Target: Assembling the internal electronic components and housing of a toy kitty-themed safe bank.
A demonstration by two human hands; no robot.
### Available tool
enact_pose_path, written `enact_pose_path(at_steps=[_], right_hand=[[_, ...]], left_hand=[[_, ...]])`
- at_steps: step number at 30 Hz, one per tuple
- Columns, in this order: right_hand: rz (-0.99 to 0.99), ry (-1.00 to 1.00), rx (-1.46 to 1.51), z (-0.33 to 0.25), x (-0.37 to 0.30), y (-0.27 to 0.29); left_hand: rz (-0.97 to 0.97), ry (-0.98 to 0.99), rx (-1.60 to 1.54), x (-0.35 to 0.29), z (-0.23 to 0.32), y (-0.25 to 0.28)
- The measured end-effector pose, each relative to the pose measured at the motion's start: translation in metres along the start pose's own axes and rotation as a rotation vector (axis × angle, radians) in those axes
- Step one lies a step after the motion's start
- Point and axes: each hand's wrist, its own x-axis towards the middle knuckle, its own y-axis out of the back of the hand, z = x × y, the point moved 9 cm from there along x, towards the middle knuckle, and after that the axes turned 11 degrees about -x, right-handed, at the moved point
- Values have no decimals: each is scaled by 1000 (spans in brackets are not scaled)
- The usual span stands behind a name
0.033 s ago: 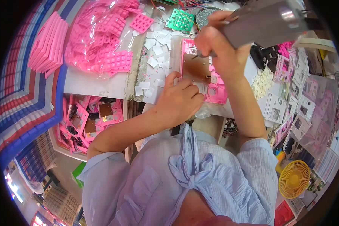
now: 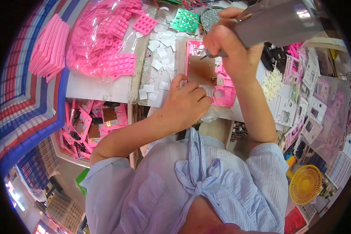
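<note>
In front of me lies a pink plastic casing [image 2: 228,98] with a brown circuit board [image 2: 197,70] fitted inside it. My left hand [image 2: 185,102] steadies the casing at its near left side, fingers curled along the edge. A grey electric screwdriver [image 2: 275,25] is gripped in my right hand [image 2: 232,48], which is raised over the far right part of the casing. Its thin dark bit points down-left over the far part of the board; whether the tip touches a screw cannot be made out. A round container of small silvery screws [image 2: 211,19] stands just beyond my right hand.
Loose white squares [image 2: 162,52] and a green circuit board [image 2: 185,20] lie beyond and left. A clear bag holds pink keypads [image 2: 105,39]. A box of pink assemblies [image 2: 93,126] sits lower left. At right are cream pieces [image 2: 272,84], white panels [image 2: 286,110] and a yellow basket [image 2: 305,185].
My right hand and the screwdriver have shifted very slightly, and the tool's blur has lessened. My left hand keeps its place on the casing.
</note>
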Motion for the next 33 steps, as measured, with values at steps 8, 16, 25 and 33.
enact_pose_path(at_steps=[8, 16, 25, 33], right_hand=[[-83, -239, -891, -14, -69, 33], [-286, 36, -992, 0, -81, 2], [-476, -218, -896, 27, -76, 0], [-439, -291, -833, 31, -75, 6]], left_hand=[[77, 631, -650, 1, -49, 19], [-72, 851, -966, 2, -76, 13], [-110, 672, -666, 12, -78, 25], [-13, 366, -354, 24, -59, 33]])
